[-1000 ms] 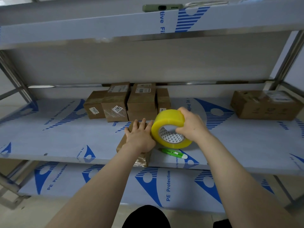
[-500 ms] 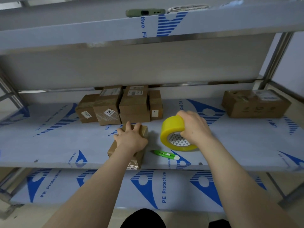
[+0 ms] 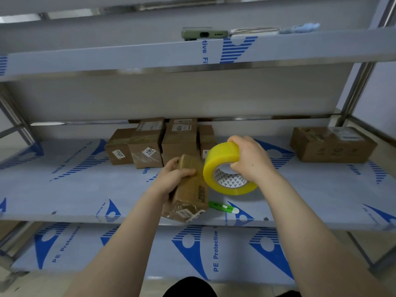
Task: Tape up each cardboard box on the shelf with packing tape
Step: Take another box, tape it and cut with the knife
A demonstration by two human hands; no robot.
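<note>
Gripping a small cardboard box [image 3: 190, 189], the left hand [image 3: 171, 179] has its fingers curled over the box's upper end. The box sits just left of the green cutter [image 3: 222, 207], tipped up off the shelf [image 3: 85, 189] with its near lower corner down by the front edge.

Right hand [image 3: 250, 161] holds the tape roll [image 3: 220, 159] just behind the cutter. Its fingers wrap the yellow band and reach into the core. The roll stands on edge, raised, close beside the box. I cannot tell whether a strip of tape runs between them.

A cluster of boxes [image 3: 150, 144] stands well behind the cutter and to its left. A lone box [image 3: 332, 144] lies far to the cutter's right, toward the back.

Handling, as a judgement:
- The box looks light, since one hand tilts it.
- Its walls look stiff, but the near end is wrinkled with old film and labels and may take tape poorly.
- Best held across the broad sides, clear of the seam to be taped.
- The roll is rigid, with a slick glossy outer face; a hold through the core seems surest.
- A light box will likely slide on the smooth shelf film unless it is pinned down.
</note>
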